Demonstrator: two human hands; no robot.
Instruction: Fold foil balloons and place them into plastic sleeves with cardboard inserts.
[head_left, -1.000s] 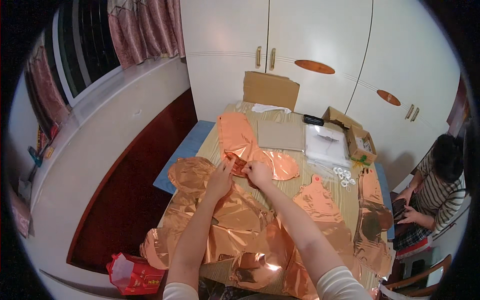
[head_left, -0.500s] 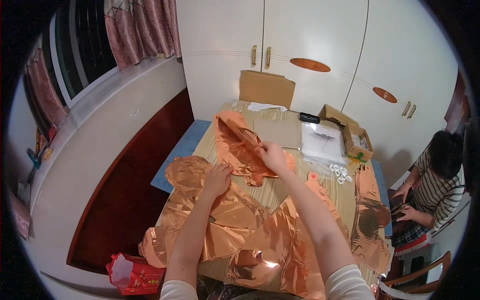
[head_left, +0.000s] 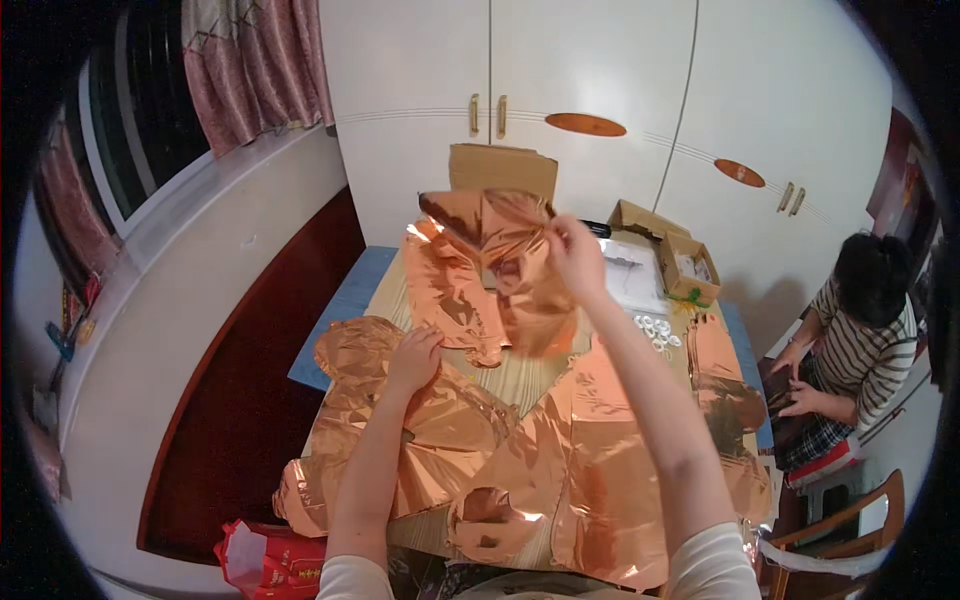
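Observation:
Several flat, uninflated foil balloons in shiny copper colour cover the table. My right hand [head_left: 575, 262] pinches the edge of one foil balloon [head_left: 535, 285] at the table's far side and holds that part raised. The rest of this balloon sags to the left in creased folds and rests on the table. My left hand [head_left: 415, 360] lies with its fingers stretched out on the upper edge of another foil balloon [head_left: 360, 400], just below the lifted one. A third foil balloon [head_left: 610, 490] spreads under my right forearm.
Small white rings [head_left: 655, 328] lie beside a clear plastic packet [head_left: 640, 275]. An open cardboard box [head_left: 690, 268] stands at the far right, and a cardboard sheet [head_left: 500, 168] leans at the back. A person [head_left: 850, 330] sits at right. A red bag [head_left: 265, 560] sits lower left.
My right hand has pulled its side of the far foil balloon up and to the right, spreading the folds apart. My left hand stays on the near foil. The whole view has shifted slightly.

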